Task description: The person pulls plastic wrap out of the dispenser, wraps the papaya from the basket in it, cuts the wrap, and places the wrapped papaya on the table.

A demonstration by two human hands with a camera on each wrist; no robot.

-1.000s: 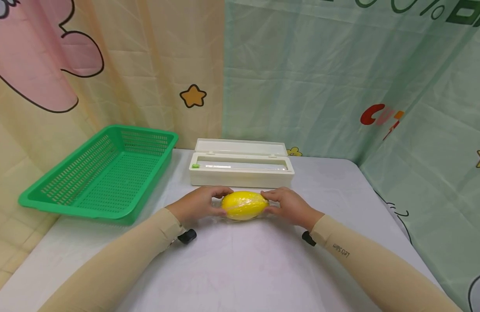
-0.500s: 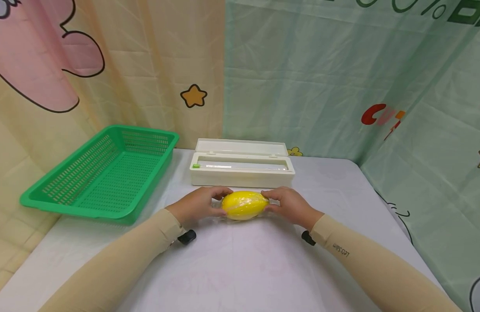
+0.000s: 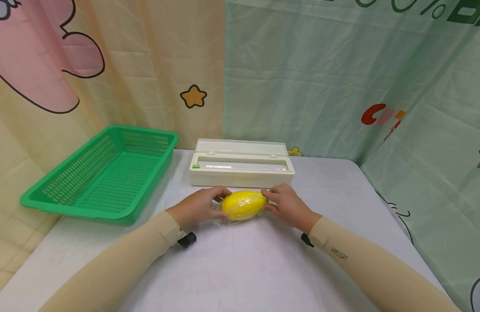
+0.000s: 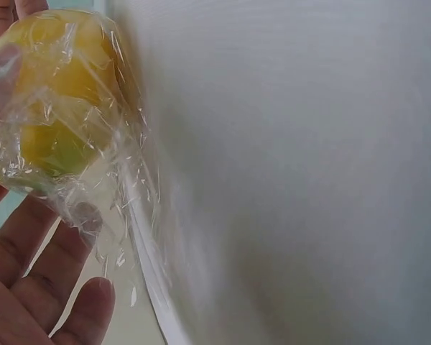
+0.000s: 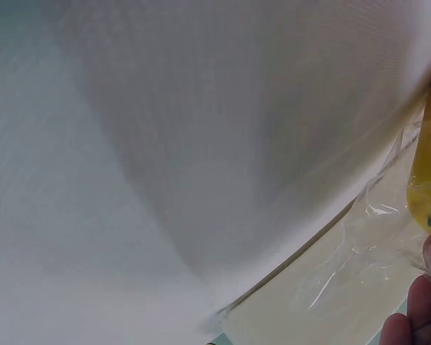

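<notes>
A yellow oval fruit wrapped in clear cling film is between my two hands, low over the white tabletop. My left hand grips its left end, thumb on the near side and fingers on the far side. At the right end my right hand pinches the wrapped tip between thumb and fingers. In the left wrist view, the fruit has a greenish patch, and loose wrinkled film hangs from it near my spread fingers. Just behind stands a white cling film dispenser box with its lid raised.
A green plastic basket stands at the left of the table, its rim near the dispenser. The dispenser has a small green slider at its left end. Printed curtains hang behind and to the right.
My right hand has shifted slightly at the fruit's right end, its fingers resettling at the tip. The left hand has barely moved; basket and dispenser stay in place.
</notes>
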